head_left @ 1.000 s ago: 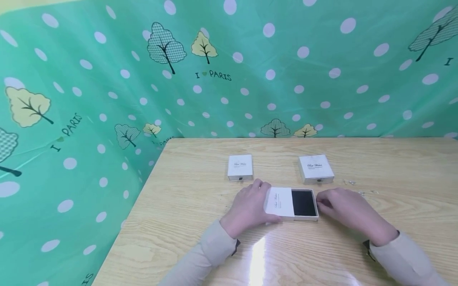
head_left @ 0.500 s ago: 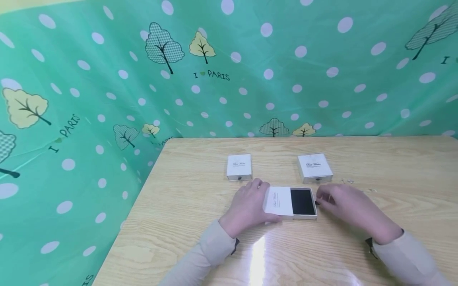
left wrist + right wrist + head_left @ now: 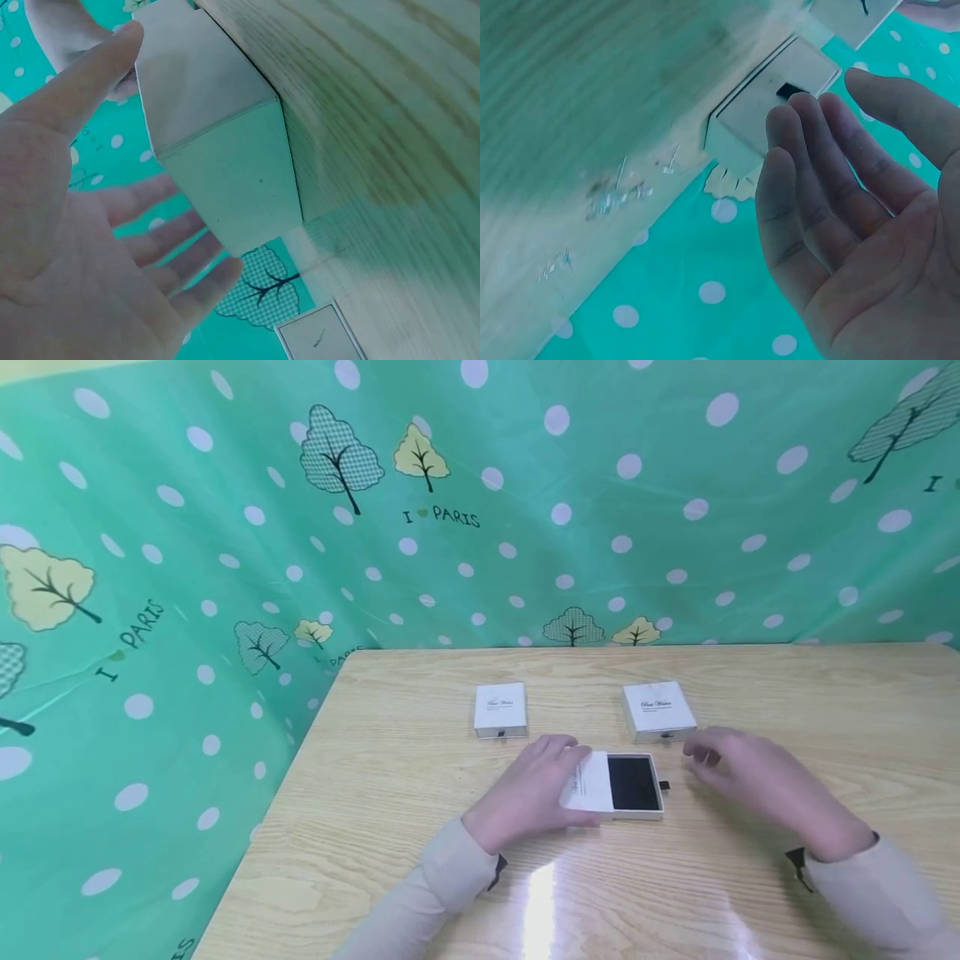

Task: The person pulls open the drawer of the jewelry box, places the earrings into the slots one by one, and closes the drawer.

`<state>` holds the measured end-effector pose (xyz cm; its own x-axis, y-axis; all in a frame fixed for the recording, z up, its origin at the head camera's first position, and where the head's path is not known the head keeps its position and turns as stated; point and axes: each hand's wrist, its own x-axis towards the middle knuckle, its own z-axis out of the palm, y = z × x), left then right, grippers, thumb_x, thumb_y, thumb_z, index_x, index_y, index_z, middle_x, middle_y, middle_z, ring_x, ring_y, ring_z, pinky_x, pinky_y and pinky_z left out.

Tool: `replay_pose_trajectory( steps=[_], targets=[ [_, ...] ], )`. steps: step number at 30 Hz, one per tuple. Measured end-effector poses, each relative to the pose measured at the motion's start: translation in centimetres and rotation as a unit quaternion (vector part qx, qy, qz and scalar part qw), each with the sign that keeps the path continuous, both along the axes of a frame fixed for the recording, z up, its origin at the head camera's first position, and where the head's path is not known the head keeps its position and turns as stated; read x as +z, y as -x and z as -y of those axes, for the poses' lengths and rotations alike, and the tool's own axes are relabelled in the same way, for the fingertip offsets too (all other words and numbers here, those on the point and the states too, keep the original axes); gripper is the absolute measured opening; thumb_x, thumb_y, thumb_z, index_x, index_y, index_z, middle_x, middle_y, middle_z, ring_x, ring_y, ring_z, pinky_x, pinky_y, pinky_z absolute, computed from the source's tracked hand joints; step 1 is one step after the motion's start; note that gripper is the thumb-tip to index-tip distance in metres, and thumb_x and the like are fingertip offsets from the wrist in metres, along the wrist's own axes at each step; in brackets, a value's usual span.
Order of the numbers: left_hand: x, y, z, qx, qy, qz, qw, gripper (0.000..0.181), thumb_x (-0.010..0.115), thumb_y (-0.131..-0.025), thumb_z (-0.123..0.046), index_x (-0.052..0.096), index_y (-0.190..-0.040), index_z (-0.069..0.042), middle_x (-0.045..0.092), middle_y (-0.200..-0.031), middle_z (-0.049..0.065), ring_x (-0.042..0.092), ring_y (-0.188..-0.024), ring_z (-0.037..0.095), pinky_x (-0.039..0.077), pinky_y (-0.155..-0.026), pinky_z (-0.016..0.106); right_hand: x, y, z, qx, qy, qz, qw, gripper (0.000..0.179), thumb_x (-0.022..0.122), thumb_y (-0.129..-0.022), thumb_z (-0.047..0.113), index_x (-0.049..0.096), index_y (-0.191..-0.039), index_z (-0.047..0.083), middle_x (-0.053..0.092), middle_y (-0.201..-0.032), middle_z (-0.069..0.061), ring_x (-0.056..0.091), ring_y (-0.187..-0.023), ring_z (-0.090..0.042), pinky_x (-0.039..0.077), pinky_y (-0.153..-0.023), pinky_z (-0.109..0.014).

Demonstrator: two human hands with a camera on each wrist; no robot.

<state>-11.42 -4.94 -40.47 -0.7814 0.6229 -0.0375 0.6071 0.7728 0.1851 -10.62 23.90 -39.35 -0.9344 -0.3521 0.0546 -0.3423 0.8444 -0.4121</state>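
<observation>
A white drawer box with printed lettering has its sleeve (image 3: 592, 783) at left. Its drawer, lined in black (image 3: 633, 782), is pulled partway out to the right, and a small black pull tab (image 3: 664, 786) sticks out at the end. My left hand (image 3: 534, 793) holds the sleeve between thumb at the near side and fingers at the far side. In the left wrist view the thumb lies along the edge of the white box (image 3: 225, 172). My right hand (image 3: 768, 785) hovers right of the drawer, apart from the tab, its fingers loosely bent around nothing.
Two closed white boxes stand farther back: a left one (image 3: 500, 710) and a right one (image 3: 660, 711) near my right fingers. Small clear, shiny pieces (image 3: 615, 196) lie on the table (image 3: 405, 760) in the right wrist view. A green dotted cloth (image 3: 510, 552) hangs behind.
My right hand has let go of the black tab and moved away to the right. The left hand has slid slightly right over the sleeve. The drawer stays about as far out.
</observation>
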Motion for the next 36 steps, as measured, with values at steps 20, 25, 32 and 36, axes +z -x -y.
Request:
replay_pose_trajectory(
  steps=[20, 25, 32, 36],
  targets=[
    [0.0, -0.1, 0.1, -0.031, 0.0, 0.008, 0.9995, 0.08, 0.074, -0.083, -0.054, 0.047, -0.146, -0.014, 0.052, -0.141, 0.001, 0.048, -0.13, 0.018, 0.037, -0.114, 0.033, -1.4, 2.5, -3.9, -0.029, -0.035, 0.004, 0.999, 0.026, 0.072, -0.085, 0.007, 0.068, -0.108, -0.005, 0.068, -0.107, -0.024, 0.061, -0.103, -0.045, 0.05, -0.087, -0.062],
    [-0.1, 0.0, 0.2, -0.034, -0.001, 0.004, 0.9994, 0.08, 0.074, -0.083, -0.054, 0.047, -0.146, -0.014, 0.051, -0.141, 0.001, 0.047, -0.13, 0.018, 0.036, -0.115, 0.033, -1.4, 2.7, -4.2, -0.038, -0.046, 0.003, 0.9982, 0.026, 0.07, -0.086, 0.007, 0.068, -0.109, -0.004, 0.066, -0.11, -0.024, 0.06, -0.105, -0.045, 0.05, -0.087, -0.063],
    [-0.2, 0.0, 0.3, -0.038, 0.0, -0.001, 0.9993, 0.08, 0.073, -0.083, -0.055, 0.047, -0.146, -0.014, 0.052, -0.143, 0.001, 0.047, -0.132, 0.017, 0.035, -0.116, 0.032, -1.8, 3.0, -4.2, -0.023, -0.065, -0.003, 0.9976, 0.023, 0.071, -0.085, 0.006, 0.07, -0.104, -0.005, 0.068, -0.104, -0.024, 0.062, -0.099, -0.045, 0.051, -0.084, -0.061],
    [-0.2, 0.0, 0.3, -0.04, 0.003, -0.007, 0.9992, 0.08, 0.073, -0.083, -0.055, 0.047, -0.146, -0.014, 0.052, -0.144, 0.001, 0.047, -0.133, 0.017, 0.034, -0.117, 0.031, -2.0, 3.2, -3.9, -0.015, -0.073, -0.012, 0.9971, 0.019, 0.073, -0.084, 0.006, 0.071, -0.1, -0.004, 0.069, -0.097, -0.021, 0.064, -0.092, -0.041, 0.053, -0.082, -0.058]
  ],
)
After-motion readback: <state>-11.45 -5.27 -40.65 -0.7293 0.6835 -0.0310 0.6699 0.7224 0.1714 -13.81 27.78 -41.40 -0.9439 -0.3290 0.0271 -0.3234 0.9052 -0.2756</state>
